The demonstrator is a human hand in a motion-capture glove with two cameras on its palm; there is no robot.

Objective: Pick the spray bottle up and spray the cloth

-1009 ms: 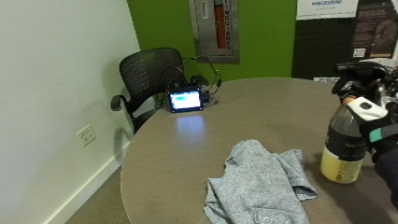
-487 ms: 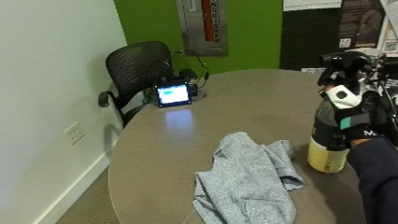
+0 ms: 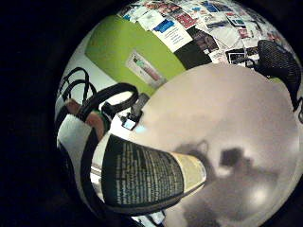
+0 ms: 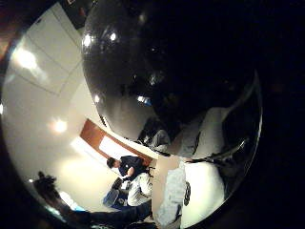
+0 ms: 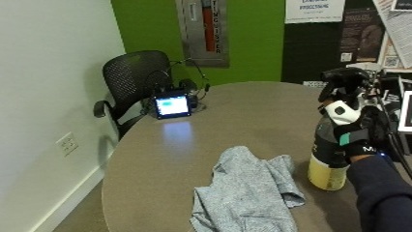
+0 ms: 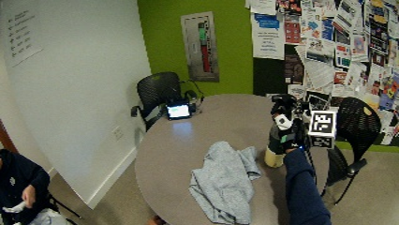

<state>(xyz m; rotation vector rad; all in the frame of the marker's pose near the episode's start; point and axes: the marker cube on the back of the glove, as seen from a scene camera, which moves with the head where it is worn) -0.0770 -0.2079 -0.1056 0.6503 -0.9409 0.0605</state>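
A person's gloved right hand [image 5: 353,137] is wrapped around the upper body of a spray bottle [image 5: 330,164], fingers curled round it just below the black trigger head. The bottle stands upright at the right side of the round table [image 5: 257,116]; from this angle I cannot tell whether its yellowish base rests on the tabletop or hangs just above it. The bottle's printed label fills much of the little-finger palm view [image 3: 142,177]. A crumpled grey cloth [image 5: 248,195] lies on the table near the bottle, apart from it. A small device with a lit screen [image 5: 172,105] sits at the table's far edge, beside a black mesh chair [image 5: 132,77].
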